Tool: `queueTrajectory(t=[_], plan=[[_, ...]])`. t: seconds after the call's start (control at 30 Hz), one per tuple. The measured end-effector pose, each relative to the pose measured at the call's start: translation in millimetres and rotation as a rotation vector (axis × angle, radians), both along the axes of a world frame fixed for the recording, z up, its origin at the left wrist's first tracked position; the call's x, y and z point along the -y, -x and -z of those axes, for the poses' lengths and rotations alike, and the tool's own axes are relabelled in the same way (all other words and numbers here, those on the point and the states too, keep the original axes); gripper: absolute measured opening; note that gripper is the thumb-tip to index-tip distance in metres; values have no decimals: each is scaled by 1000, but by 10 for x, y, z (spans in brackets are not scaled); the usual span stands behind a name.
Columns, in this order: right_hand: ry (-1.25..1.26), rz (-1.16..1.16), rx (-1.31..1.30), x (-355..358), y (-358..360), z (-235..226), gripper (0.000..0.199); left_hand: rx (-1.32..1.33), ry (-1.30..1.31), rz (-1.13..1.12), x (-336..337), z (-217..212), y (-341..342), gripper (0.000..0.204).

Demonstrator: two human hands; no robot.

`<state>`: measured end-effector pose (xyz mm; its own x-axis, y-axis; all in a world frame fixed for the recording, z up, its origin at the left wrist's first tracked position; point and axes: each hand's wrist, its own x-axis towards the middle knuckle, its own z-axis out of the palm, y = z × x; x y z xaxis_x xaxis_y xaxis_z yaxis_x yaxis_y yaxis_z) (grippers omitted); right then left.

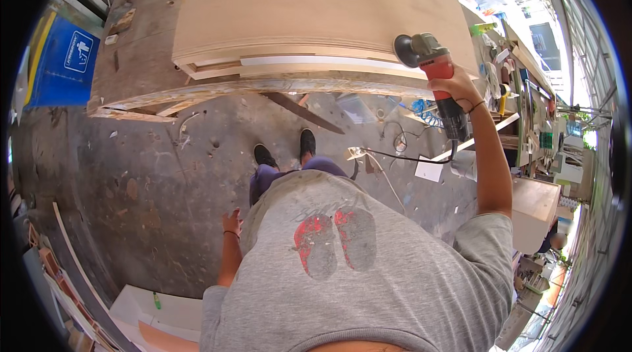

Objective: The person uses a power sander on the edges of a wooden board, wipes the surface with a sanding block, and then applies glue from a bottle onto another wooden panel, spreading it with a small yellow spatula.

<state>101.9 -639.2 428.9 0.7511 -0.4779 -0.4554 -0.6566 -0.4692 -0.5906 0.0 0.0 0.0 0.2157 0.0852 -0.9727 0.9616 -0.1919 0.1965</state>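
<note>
My right hand [459,90] is wrapped round the body of a red and black angle grinder [438,67], its round disc tilted at the near right edge of a large pale wooden box-like piece [316,3]. From this view I cannot tell whether the disc touches the wood. A long narrow slot runs along the front side of the piece, which lies on a worn wooden workbench [135,49]. My left hand [232,221] hangs beside my body, away from the bench, with fingers loosely apart and nothing in them.
The grinder's black cable [408,157] drops toward the concrete floor near a blue coiled hose [426,113]. At the far left stands a blue bin [62,62]. Tools and scraps crowd a side bench [507,82] on the right. Behind me lies a white panel [174,309].
</note>
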Motion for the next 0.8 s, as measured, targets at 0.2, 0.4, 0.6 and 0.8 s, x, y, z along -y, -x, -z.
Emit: queueTrajectory(t=[0.2,0.4,0.6,0.8], plan=[[28,7,77,-139,221,-106,42,27,14,-9,184,-143,124,84],[58,183,13,110,384,-96,41,103,63,3,104,-140,-403,82],[27,164,65,-131,275,9,41,123,4,38,109,-266,-607,82],[1,85,91,-425,-16,40,44,161,2,67,220,-398,-745,78]])
